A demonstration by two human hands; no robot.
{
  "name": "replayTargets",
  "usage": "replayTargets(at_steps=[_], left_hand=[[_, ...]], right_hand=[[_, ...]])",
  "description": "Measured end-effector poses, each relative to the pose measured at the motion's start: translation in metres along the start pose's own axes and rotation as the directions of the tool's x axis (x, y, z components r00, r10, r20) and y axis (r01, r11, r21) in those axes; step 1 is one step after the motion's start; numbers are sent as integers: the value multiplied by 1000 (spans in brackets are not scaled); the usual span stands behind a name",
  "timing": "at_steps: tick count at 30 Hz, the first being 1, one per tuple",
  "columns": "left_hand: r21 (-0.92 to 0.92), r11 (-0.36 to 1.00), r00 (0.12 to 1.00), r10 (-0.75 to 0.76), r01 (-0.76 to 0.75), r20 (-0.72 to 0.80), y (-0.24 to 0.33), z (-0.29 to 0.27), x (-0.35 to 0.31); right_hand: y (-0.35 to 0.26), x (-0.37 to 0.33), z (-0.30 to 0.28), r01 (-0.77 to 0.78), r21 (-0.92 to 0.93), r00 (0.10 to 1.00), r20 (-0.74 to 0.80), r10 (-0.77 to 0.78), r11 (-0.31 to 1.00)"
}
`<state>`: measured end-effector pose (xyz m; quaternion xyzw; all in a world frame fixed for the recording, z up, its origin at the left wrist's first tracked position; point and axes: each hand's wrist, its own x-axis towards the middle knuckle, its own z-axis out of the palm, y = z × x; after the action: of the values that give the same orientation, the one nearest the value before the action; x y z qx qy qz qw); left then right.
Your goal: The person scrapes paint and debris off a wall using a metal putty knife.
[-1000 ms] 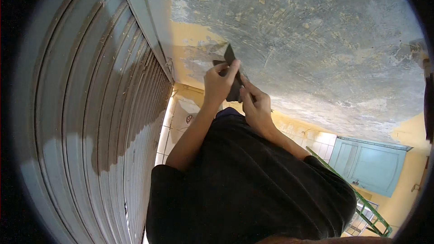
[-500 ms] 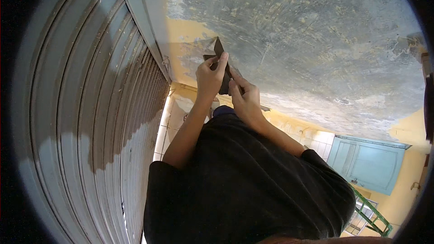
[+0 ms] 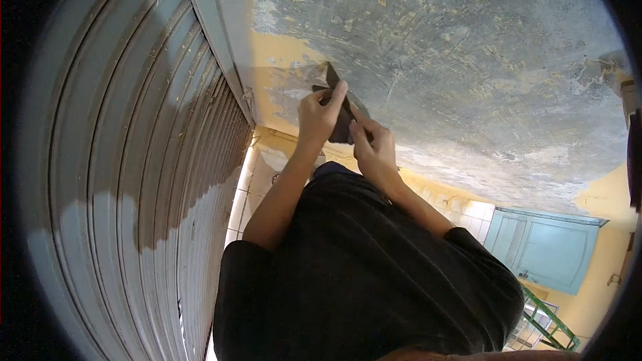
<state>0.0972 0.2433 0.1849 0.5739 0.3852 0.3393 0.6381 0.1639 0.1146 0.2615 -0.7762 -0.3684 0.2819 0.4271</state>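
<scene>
Pinching dark sheet [image 3: 341, 130] in left hand [image 3: 317, 118] near patchy wall [image 3: 468, 80], curling right hand [image 3: 376, 150] by sheet's edge, can't tell round what tbh.

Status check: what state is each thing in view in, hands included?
Left hand: closed, pinching the dark flat piece.
Right hand: fingers bent, gripping the piece lower down.
Dark flat piece: held in both hands, tip upward in the picture.
Wall: patchy grey, yellow paint remaining in places.
Slatted shutter: brown-stained, flecked.
Blue cabinet: doors appear shut.
Green frame: slanted, partly hidden.
</scene>
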Motion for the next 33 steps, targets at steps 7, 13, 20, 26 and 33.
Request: replayTargets(at_steps=[7,13,20,26,33], left_hand=[[-39,999,999,29,-31,-42,8,0,-5],[11,999,998,38,-38,-51,-6,-10,2],[-73,995,997,-69,70,21,6,-14,5],[17,1000,998,-21,22,-64,-5,1,-4],[-43,999,995,20,-25,-101,-6,-7,-2]], right_hand=[[-2,-3,8,-18,61,1000,-9,19,998],[-13,-3,16,-67,96,998,16,66,993],[-2,7,16,-37,32,999,-11,38,999],[-3,-5,9,-8,67,999,-39,11,998],[-11,-3,15,-39,32,999,-5,40,999]])
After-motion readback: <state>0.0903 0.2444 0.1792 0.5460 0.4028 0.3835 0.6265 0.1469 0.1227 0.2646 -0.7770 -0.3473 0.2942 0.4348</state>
